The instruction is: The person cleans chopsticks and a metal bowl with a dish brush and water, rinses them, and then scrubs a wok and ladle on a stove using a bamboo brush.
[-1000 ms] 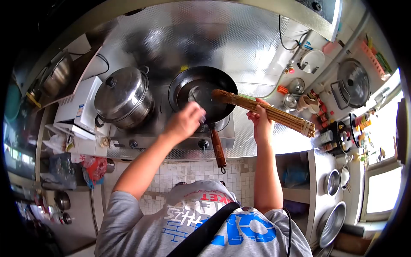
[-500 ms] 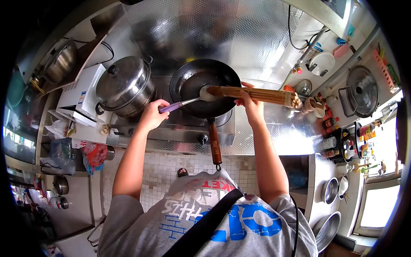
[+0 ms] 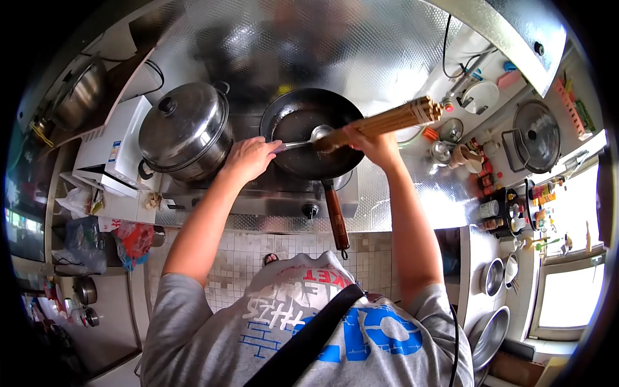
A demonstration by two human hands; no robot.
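Observation:
My left hand (image 3: 251,158) is closed around the purple handle of a metal ladle (image 3: 296,145), whose bowl lies over the inside of a dark wok (image 3: 284,115). In my right hand (image 3: 375,147) is a bundled bamboo wok brush (image 3: 405,116), gripped near its middle. The brush slants down to the left, and its bristle end meets the ladle bowl; the exact contact is partly hidden. The wok sits on the gas stove (image 3: 258,205), its wooden handle pointing toward my body.
Left of the wok stands a large lidded steamer pot (image 3: 184,129), with a white appliance (image 3: 116,145) beyond it. On the right are a jar rack (image 3: 516,209), a hanging glass lid (image 3: 536,137) and metal basins (image 3: 490,335). A range hood edge (image 3: 496,45) overhangs the upper right.
The brush has tilted, its bound top end rising away from me while the bristles press lower at the ladle. My left hand and the ladle have shifted slightly right.

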